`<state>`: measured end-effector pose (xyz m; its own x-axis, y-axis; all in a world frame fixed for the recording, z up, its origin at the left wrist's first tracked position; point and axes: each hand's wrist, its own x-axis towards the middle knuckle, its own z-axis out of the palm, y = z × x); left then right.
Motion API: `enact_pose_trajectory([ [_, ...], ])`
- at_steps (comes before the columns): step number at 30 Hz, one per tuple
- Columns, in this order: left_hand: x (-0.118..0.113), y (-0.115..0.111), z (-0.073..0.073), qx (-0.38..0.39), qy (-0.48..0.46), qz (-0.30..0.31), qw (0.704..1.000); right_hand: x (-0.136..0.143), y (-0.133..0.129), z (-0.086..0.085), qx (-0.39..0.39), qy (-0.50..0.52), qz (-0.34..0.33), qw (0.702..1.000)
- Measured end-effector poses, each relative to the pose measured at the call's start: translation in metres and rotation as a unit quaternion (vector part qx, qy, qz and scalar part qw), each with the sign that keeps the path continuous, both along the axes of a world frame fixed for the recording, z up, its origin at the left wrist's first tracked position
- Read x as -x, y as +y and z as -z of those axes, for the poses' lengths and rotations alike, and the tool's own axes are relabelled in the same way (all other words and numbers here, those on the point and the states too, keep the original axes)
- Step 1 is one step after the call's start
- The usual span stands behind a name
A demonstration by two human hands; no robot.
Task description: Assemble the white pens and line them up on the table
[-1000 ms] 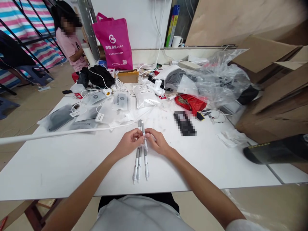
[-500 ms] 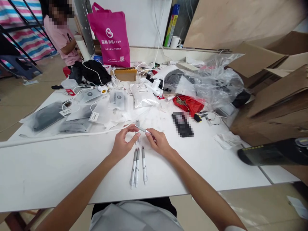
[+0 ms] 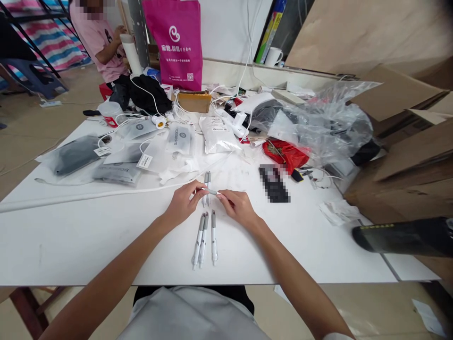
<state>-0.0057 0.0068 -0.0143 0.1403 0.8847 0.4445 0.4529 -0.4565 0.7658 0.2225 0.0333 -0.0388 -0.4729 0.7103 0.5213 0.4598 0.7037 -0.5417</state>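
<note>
Between my two hands a white pen with a grey grip [image 3: 212, 191] is held crosswise above the table. My left hand [image 3: 186, 200] pinches its left end with thumb and fingertips. The other end is in the closed fingers of my right hand [image 3: 238, 206], which hide part of the barrel. Behind the held pen two more pens [image 3: 207, 178] lie side by side, partly covered by it. Nearer my body a pair of pens [image 3: 200, 241] lies close together, and a single pen [image 3: 214, 238] lies just right of them, grips pointing away from me.
Packed pouches [image 3: 118, 172] and a white cable [image 3: 106, 192] spread over the left. Farther back are a magenta bag [image 3: 175, 47], a white packet [image 3: 219, 135] and a red bag [image 3: 288, 156]. Cardboard boxes [image 3: 406, 156] and a dark bottle [image 3: 399, 237] stand right. A person [image 3: 97, 45] sits beyond.
My left hand has closed its fingers on the pen's left end; before, its thumb and fingers were spread around the tip. The pen has turned nearer level. The whole view has shifted slightly.
</note>
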Motion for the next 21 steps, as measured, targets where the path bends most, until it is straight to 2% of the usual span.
enact_pose_trajectory([
  [3, 0.002, 0.000, 0.001, 0.007, 0.019, -0.002, 1.000, 0.001, -0.002, -0.001, -0.021, -0.019, -0.009, 1.000],
  [8, 0.002, -0.001, 0.003, 0.066, -0.068, -0.036, 0.995, 0.000, -0.002, -0.003, -0.078, -0.029, -0.014, 0.996],
  [12, 0.001, 0.002, 0.002, 0.025, -0.078, -0.015, 0.997, -0.006, 0.003, 0.000, -0.065, -0.016, 0.001, 0.998],
  [18, 0.000, 0.001, 0.005, 0.088, -0.028, -0.044, 0.995, -0.009, 0.007, 0.001, -0.061, -0.034, 0.007, 0.998],
  [21, 0.000, 0.002, 0.008, 0.064, -0.042, -0.033, 0.997, -0.009, 0.006, 0.000, -0.065, -0.035, 0.002, 0.997],
])
